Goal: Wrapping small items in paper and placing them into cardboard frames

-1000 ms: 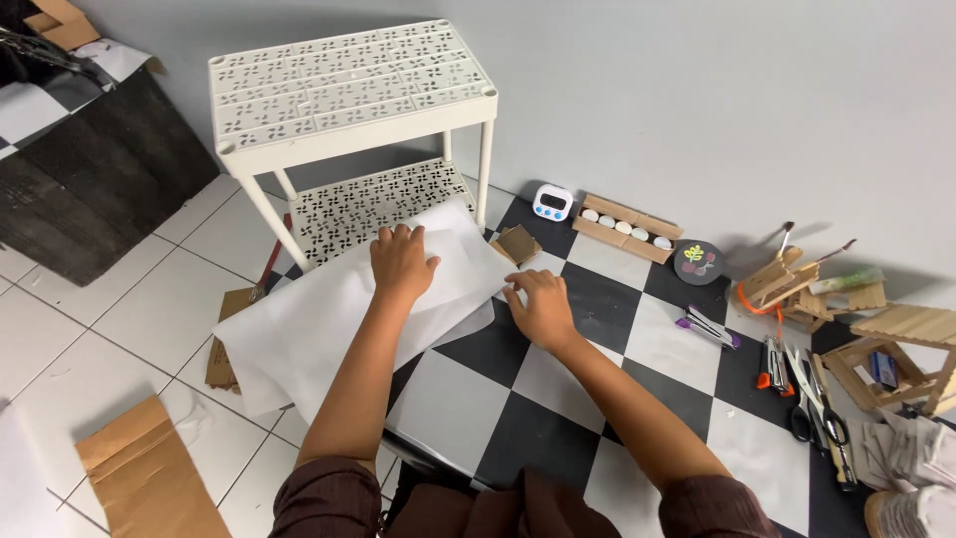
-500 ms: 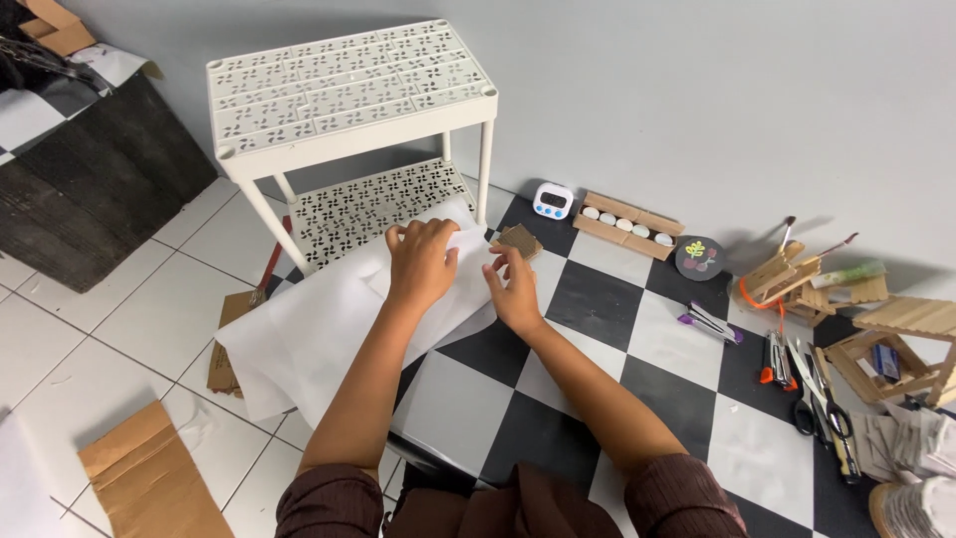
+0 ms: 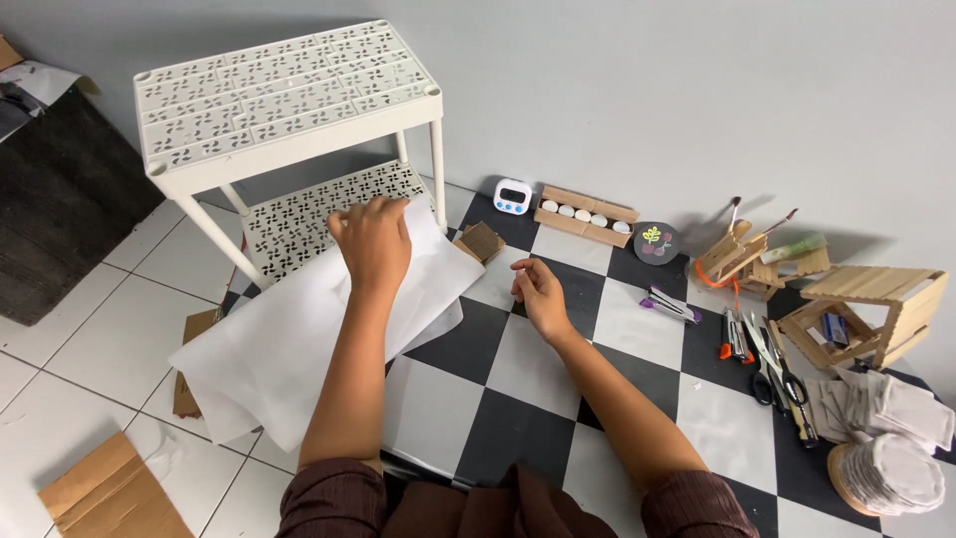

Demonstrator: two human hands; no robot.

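Note:
My left hand (image 3: 373,242) lies flat, fingers together, on the far part of a large white paper sheet (image 3: 299,344) spread over the floor beside a white two-tier perforated rack (image 3: 284,100). The hand reaches toward the rack's lower shelf (image 3: 299,214). My right hand (image 3: 538,294) hovers loosely curled above the black-and-white checkered mat (image 3: 518,399), to the right of the paper, holding nothing. A small brown cardboard piece (image 3: 481,240) lies just past the paper's far corner.
A small white timer (image 3: 513,196), a wooden tray of pale rounds (image 3: 586,214) and a dark round dish (image 3: 655,242) stand by the wall. Popsicle-stick models (image 3: 866,314), scissors (image 3: 782,374), tools and stacked paper rounds (image 3: 891,468) crowd the right. Cardboard scraps (image 3: 110,493) lie at bottom left.
My left hand has slid along the paper toward the rack's lower shelf. My right hand has lifted off the paper and pulled back over the mat.

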